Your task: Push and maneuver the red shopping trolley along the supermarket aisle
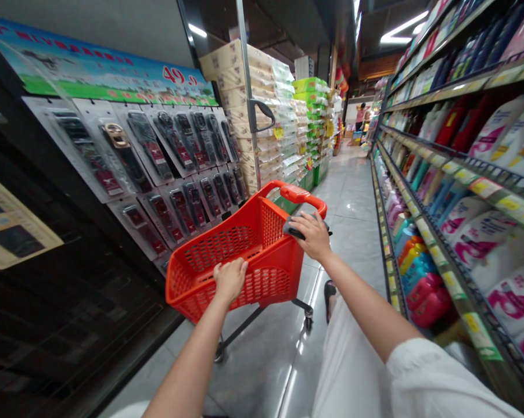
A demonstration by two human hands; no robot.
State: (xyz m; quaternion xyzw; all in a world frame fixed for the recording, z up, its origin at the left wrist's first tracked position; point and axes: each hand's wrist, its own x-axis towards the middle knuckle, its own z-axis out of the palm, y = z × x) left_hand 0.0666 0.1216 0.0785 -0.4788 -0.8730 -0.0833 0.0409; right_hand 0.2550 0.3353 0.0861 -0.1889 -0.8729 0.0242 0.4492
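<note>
A red plastic shopping cart (268, 287) stands at an angle in front of me, its basket seen from above. My left hand (230, 281) is closed over the near side rim of the basket, fingers curled inward. At the handle end, my right hand (312, 234) wraps over a dark grey, black-edged piece (293, 227) beside the red handle (303, 194). Whether that grey piece belongs to the cart or lies on it, I cannot tell. My palm hides part of it.
Packaged belts (166, 145) hang on a wall rack at left, under a price banner (114, 64). Beyond are a glass door handle (262, 115) and stacked tissue packs (262, 87). Shelves of bottles (475, 232) line the right. A person (360, 116) stands far down the tiled aisle (349, 191).
</note>
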